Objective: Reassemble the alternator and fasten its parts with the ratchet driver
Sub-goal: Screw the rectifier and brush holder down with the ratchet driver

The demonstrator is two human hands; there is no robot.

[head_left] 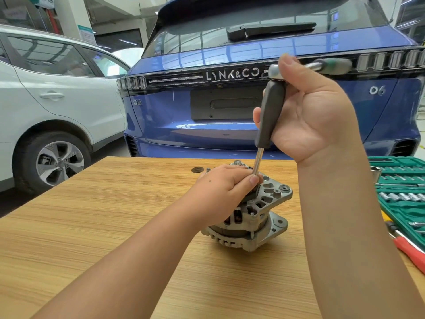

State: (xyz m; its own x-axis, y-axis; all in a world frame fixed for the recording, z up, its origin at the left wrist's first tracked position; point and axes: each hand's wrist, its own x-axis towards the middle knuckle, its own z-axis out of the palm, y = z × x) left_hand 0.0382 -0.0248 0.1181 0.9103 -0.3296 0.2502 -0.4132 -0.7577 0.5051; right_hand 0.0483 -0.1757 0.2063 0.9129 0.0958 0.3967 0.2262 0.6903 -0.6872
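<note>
The grey metal alternator stands upright on the wooden table. My left hand grips its top, thumb beside the tool's shaft. My right hand is raised above it and holds the black handle of the ratchet driver. The driver's steel shaft runs down and left to the alternator's top, where its tip is hidden behind my left thumb. A chrome ratchet head with a green-black handle sits at the driver's upper end, reaching right behind my fingers.
A green socket set case lies open at the table's right edge, with a red-handled tool in front of it. A dark round cap lies behind the alternator. A blue car and a white car stand beyond the table.
</note>
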